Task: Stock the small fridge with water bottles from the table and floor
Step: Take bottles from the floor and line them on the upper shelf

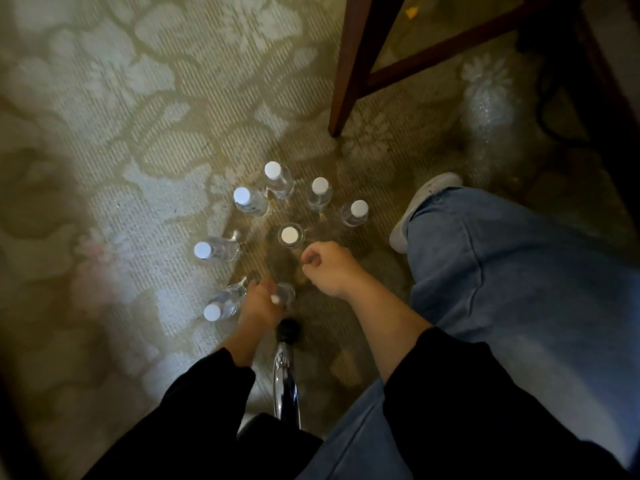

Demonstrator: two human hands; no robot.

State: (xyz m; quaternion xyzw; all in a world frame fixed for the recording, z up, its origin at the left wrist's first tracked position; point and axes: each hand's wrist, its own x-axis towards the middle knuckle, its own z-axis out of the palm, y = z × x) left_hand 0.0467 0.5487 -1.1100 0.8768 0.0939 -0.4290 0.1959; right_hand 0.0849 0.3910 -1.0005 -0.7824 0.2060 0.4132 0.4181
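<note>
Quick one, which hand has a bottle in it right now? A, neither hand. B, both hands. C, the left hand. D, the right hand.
C: the left hand is wrapped around a water bottle low over the carpet, while the right hand is curled loosely with nothing visible in it, just short of an upright bottle.

**Colours and patterns on the floor**

Carpet [145, 109]: olive-tan ground with pale floral damask. Water bottles [280, 181]: clear, white caps. Sleeves [207, 386]: black. Jeans [502, 271]: light blue. Shoe [422, 202]: white. Chair leg [349, 71]: reddish-brown wood. Metal leg [285, 382]: shiny chrome, black tip.
</note>
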